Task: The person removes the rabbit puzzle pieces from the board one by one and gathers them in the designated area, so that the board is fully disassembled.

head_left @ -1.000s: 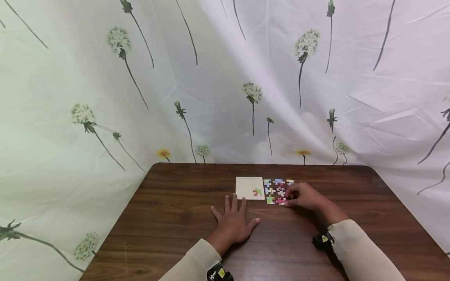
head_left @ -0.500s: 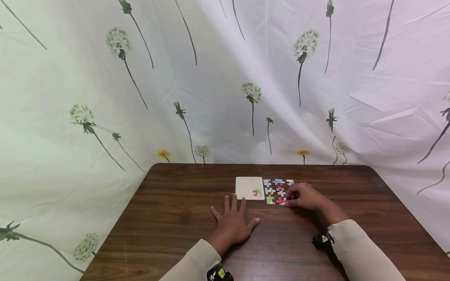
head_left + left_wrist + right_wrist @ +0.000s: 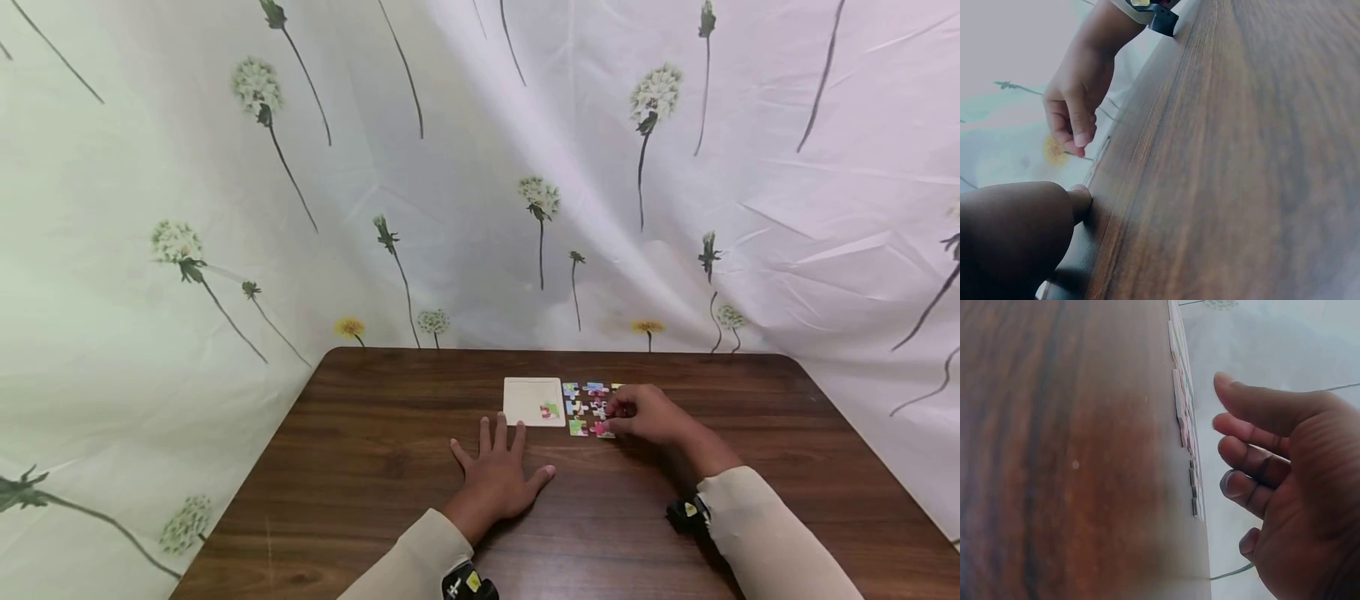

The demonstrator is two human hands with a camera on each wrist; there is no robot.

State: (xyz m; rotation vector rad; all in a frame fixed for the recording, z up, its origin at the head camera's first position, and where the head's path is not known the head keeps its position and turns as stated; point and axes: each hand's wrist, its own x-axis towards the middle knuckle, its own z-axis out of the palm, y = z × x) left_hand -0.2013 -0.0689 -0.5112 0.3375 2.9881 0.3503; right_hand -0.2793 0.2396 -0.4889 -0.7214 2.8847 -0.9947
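Observation:
My left hand (image 3: pixel 495 483) lies spread on the table, fingertips at the near edge of a cream puzzle tray (image 3: pixel 525 398). One red-and-green puzzle piece (image 3: pixel 551 411) sits in the tray's lower right corner. Several loose puzzle pieces (image 3: pixel 577 407) lie in rows just right of the tray. My right hand (image 3: pixel 648 414) hovers over their right side, fingers loosely bent, partly hiding the right column. In the right wrist view, the thumb (image 3: pixel 1254 400) and fingers stand apart, holding nothing, above the thin edges of the pieces (image 3: pixel 1182 406). A pink piece (image 3: pixel 600 428) is nearest the thumb.
A dark brown wooden table (image 3: pixel 360 467) carries everything. Its far edge meets a hanging white sheet (image 3: pixel 465 208) printed with dandelions. Black wrist straps (image 3: pixel 686 515) sit by both light sleeves.
My right hand has lifted slightly and shifted a little left, covering more of the upper right piece. The left hand and the tray stay in place.

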